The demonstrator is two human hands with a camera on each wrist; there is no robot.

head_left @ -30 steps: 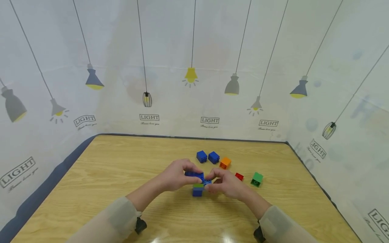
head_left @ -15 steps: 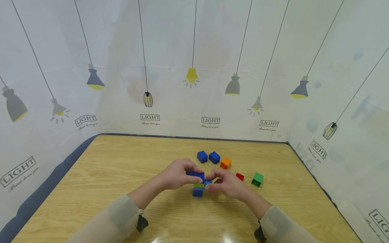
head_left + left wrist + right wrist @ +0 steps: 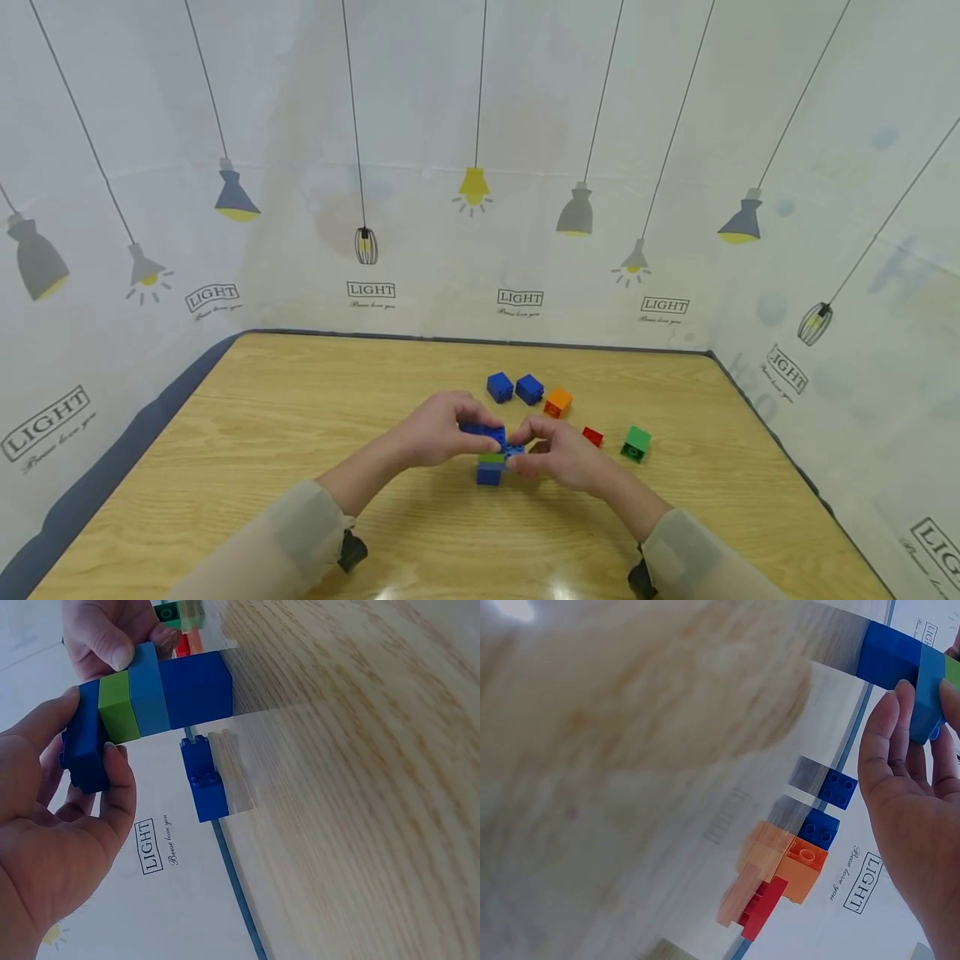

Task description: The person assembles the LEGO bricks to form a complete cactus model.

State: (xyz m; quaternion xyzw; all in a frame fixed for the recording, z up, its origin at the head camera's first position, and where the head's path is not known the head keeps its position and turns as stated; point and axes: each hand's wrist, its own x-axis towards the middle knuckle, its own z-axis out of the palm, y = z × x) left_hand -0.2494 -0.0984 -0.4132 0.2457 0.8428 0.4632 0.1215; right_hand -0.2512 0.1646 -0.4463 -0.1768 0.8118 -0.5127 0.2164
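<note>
Along the near side of the wooden table [image 3: 465, 542], two sleeves [image 3: 270, 550] lead forward to a brick stack [image 3: 148, 694] in front of the person, its deep-blue bottom brick [image 3: 489, 476] nearest. Above that come a light-blue brick [image 3: 928, 690], a lime-green brick [image 3: 118, 709] and a studded blue top brick [image 3: 88, 739]. The left hand [image 3: 438, 429] pinches the top brick between thumb and fingers; the right hand [image 3: 558, 454] grips the end of the light-blue brick that juts out to the right. Hardly anything has changed over the last second: hands and stack keep the same pose, which suggests the layers are being steadied or pressed rather than carried. The stack seems to stand on the tabletop, though its foot is too small to be sure of. Fingers hide some of the joints, and the right hand lies between the stack and the loose pieces to the right: a green brick [image 3: 636, 443], a red brick [image 3: 592, 437] and, farther off, an orange brick [image 3: 558, 403]. Beyond these lie two blue bricks [image 3: 529, 389], side by side, and last the backdrop [image 3: 420, 200] printed with hanging lamps.
</note>
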